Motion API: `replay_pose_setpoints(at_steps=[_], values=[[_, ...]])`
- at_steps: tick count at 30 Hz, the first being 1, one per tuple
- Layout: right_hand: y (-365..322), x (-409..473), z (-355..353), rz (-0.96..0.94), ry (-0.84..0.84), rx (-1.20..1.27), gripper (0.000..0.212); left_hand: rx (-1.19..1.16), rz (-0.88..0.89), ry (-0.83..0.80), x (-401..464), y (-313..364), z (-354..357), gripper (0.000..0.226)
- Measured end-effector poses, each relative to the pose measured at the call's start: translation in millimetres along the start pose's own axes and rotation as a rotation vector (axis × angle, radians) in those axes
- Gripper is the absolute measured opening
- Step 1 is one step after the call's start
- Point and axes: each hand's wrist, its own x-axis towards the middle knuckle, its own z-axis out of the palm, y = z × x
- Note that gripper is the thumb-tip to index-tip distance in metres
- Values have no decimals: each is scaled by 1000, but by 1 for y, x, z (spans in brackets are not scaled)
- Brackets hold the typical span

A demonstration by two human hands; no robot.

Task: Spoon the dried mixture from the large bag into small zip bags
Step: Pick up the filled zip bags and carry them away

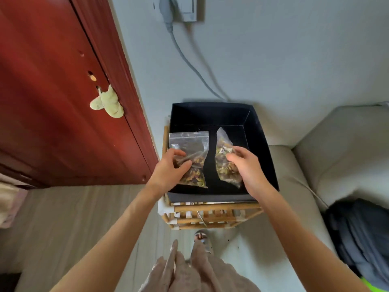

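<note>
While both arms reach forward over a black open-topped rectangular box (261, 131), each hand holds 1 small clear plastic zip bag partly filled with a dried brown, yellow and purple mixture. The left hand (168, 171) grips the left zip bag (190, 148) at its middle, thumb and fingers curled round the plastic; this bag faces the camera flat, its zip strip at the top and its upper half see-through, with no print or label that can be read. The right hand (246, 165) clamps the right zip bag (224, 159) from the side, fingers curled into the bulging contents; this bag is turned edge-on, so its top narrows to a point and its zip cannot be made out. Both bags hang within the box, apart from each other, and whether they touch its floor cannot be told. The box sits on a light wooden slatted stand (210, 216), beside a beige sofa (336, 144) carrying a dark folded garment (362, 234) cut off at the frame edge. A grey cable (189, 62) runs down the pale wall from a plug (166, 9) whose socket plate is cropped at the top. A red-brown wooden door (52, 91) stands at left.
</note>
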Motion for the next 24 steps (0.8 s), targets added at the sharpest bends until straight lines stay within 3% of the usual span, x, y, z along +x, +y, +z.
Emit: replay_pose_setpoints(at_steps=[4, 8, 19, 24], values=[[21, 36, 10, -110, -5, -465, 36, 286, -126, -55, 27, -7, 27, 44], [40, 49, 13, -81, -85, -697, 42, 355, -257, -81, 40, -19, 48, 50], [52, 56, 18, -137, -235, -803, 51, 390, -349, -140, 52, -36, 61, 45], [53, 56, 11, -108, -265, -791, 54, 570, -340, -186, 52, -32, 63, 43]])
